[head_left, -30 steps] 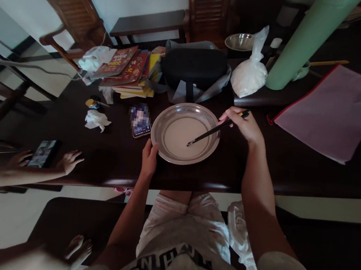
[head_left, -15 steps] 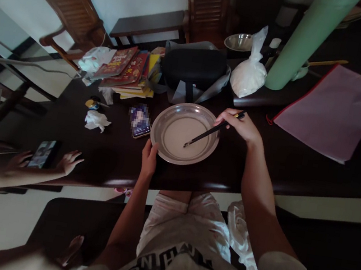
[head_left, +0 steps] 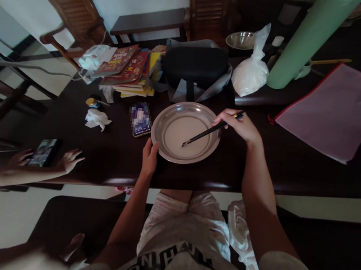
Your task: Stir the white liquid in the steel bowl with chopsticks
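A wide metal dish stands near the table's front edge, with a milky white liquid in it. My left hand grips the dish's rim at the lower left, thumb on top. Dark chopsticks slant down to the left from my right hand, which is closed around their upper part above the dish's right rim. Their tips meet the liquid around the middle of the dish. Left of the dish lies a lit phone.
Behind the dish sit a black case, a knotted bag of white powder and a tall green cylinder. Books are stacked at the back left. A pinkish mesh pouch lies right. At the left, another person's hand rests beside a tablet-like screen.
The chopstick tips have shifted slightly to the left in the liquid. My left hand keeps its hold on the rim, and the view has moved a little.
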A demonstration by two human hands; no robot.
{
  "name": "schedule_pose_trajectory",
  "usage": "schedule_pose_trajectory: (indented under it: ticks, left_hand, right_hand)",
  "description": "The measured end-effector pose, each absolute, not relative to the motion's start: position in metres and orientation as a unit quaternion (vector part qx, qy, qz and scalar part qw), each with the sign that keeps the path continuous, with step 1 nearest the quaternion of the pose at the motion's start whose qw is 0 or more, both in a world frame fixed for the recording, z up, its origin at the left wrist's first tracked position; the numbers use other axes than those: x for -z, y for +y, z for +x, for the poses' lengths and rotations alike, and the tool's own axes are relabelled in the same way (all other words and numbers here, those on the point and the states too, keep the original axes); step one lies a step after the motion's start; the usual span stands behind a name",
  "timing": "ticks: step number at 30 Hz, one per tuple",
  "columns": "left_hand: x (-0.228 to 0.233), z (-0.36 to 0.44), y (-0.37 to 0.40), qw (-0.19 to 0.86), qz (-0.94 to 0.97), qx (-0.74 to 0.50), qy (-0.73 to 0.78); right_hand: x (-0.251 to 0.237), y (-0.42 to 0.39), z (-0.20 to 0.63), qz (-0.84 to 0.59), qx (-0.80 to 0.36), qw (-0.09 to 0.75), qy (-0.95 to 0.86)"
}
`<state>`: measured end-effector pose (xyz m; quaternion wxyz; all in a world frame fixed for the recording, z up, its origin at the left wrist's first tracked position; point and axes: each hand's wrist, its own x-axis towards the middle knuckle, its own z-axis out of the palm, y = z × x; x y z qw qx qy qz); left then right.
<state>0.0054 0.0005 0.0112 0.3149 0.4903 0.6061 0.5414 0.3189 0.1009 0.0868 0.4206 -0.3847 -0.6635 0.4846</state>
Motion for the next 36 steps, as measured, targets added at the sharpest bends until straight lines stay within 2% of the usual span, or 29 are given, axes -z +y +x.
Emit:
schedule_pose_trajectory:
  ticks: [3,9,16,23,27,30,36]
  left_hand:
    - [-0.011,0.005,0.001,0.315,0.488,-0.543,0.606]
    - [-0.011,0.005,0.001,0.317,0.492,-0.542,0.604]
    - [-0.012,0.006,0.000,0.315,0.496,-0.540,0.603]
    - [-0.014,0.007,0.000,0.306,0.492,-0.542,0.609]
    - [-0.012,0.006,0.001,0.311,0.492,-0.547,0.601]
    - [-0.010,0.005,0.001,0.314,0.492,-0.548,0.599]
    - [-0.008,0.004,0.001,0.324,0.475,-0.551,0.604]
  right_hand:
    - [-0.086,0.102,0.316,-0.371,-0.467,0.407,-0.692]
    - [-0.084,0.105,0.329,-0.431,-0.435,0.486,-0.624]
    - [-0.087,0.102,0.318,-0.376,-0.464,0.397,-0.697]
    - [-0.087,0.102,0.327,-0.433,-0.440,0.479,-0.624]
    - [-0.086,0.101,0.319,-0.394,-0.474,0.428,-0.660]
    - [-0.084,0.103,0.315,-0.370,-0.458,0.404,-0.700]
    - [-0.083,0.106,0.328,-0.420,-0.426,0.479,-0.643]
